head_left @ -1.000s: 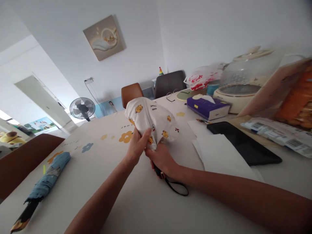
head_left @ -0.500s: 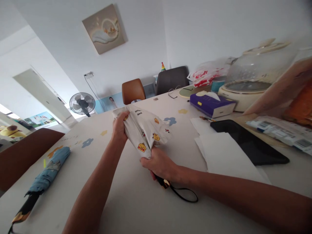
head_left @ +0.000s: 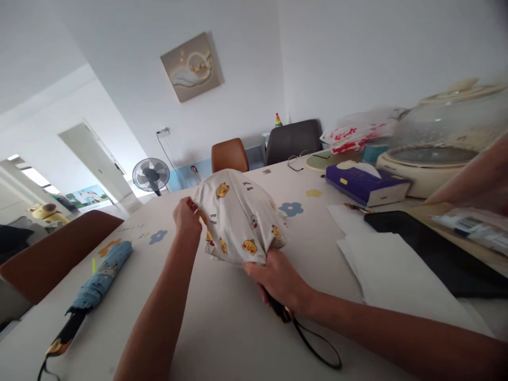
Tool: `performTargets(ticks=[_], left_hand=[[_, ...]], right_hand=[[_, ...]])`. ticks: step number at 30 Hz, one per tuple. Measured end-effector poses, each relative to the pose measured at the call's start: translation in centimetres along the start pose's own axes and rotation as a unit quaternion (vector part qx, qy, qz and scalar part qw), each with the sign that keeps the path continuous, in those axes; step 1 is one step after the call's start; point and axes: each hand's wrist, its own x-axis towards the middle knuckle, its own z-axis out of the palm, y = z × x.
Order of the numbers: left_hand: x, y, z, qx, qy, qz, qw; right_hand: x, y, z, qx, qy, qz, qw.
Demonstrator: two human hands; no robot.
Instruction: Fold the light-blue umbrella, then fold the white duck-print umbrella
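Held item: white umbrella point(head_left: 238, 211) with yellow duck print, over the near-middle of the table point(head_left: 222, 328), canopy toward the far side and black handle point(head_left: 279, 308) toward the near right. Right hand point(head_left: 283, 278) clenched around the top of the handle and the gathered base of the fabric; same grip as half a second ago. Left hand point(head_left: 188, 217) pinches the fabric at its left edge, fingers curled in (how much cloth lies between them is hidden). Change noted: half a second ago the cloth was drawn into a flat, narrow wedge with the left hand closed over its upper left end; now it bulges into a wide, rounded, loose form, with more of the print showing. Wrist strap point(head_left: 317, 346) hangs from the handle end onto the table, as before. Blue umbrella point(head_left: 103, 275), furled, lies unmoved at left, well apart from both hands. White papers point(head_left: 405, 270) lie to the right of the right hand, partly over a black tablet point(head_left: 436, 251); purple tissue box point(head_left: 367, 185) stands beyond them, likewise unchanged.
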Motion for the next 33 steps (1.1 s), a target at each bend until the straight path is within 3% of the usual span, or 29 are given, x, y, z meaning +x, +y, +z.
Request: performTargets(ticks=[3, 5, 7, 9, 13, 16, 20, 24, 28, 33], left_hand=[[-1.9, 1.8, 1.0, -0.004, 0.025, 0.036, 0.999], [-4.2, 2.4, 2.1, 0.002, -0.047, 0.016, 0.999], [-6.4, 2.4, 3.2, 0.012, -0.172, -0.043, 0.984], [-7.9, 1.9, 4.1, -0.002, -0.224, -0.075, 0.972], [-7.8, 0.5, 4.5, -0.076, -0.162, -0.108, 0.978], [-6.8, -0.2, 4.4, -0.122, -0.101, -0.124, 0.98], [-6.4, -0.4, 4.5, -0.154, -0.093, -0.126, 0.975], [-6.7, -0.1, 4.6, -0.144, -0.088, -0.108, 0.98], [-7.0, 0.5, 4.4, -0.133, -0.097, -0.091, 0.982], [-7.2, 1.2, 4.3, -0.141, -0.115, -0.142, 0.973]], right_hand=[[1.0, -0.2, -1.4, -0.018, 0.056, -0.002, 0.998], [1.4, -0.3, -2.0, -0.038, 0.083, -0.007, 0.996], [1.6, -0.3, -2.2, -0.093, 0.12, -0.021, 0.988], [1.7, -0.1, -2.2, -0.175, 0.151, -0.04, 0.972], [2.0, 0.6, -1.9, -0.327, 0.13, -0.052, 0.935], [2.2, 0.9, -1.8, -0.357, 0.119, -0.058, 0.925], [2.1, 0.7, -1.6, -0.273, 0.138, -0.053, 0.95], [1.9, 0.2, -1.4, -0.119, 0.075, 0.025, 0.99], [1.9, -0.3, -1.4, -0.017, 0.009, 0.033, 0.999], [1.3, -0.7, -1.1, 0.1, -0.044, 0.032, 0.994]])
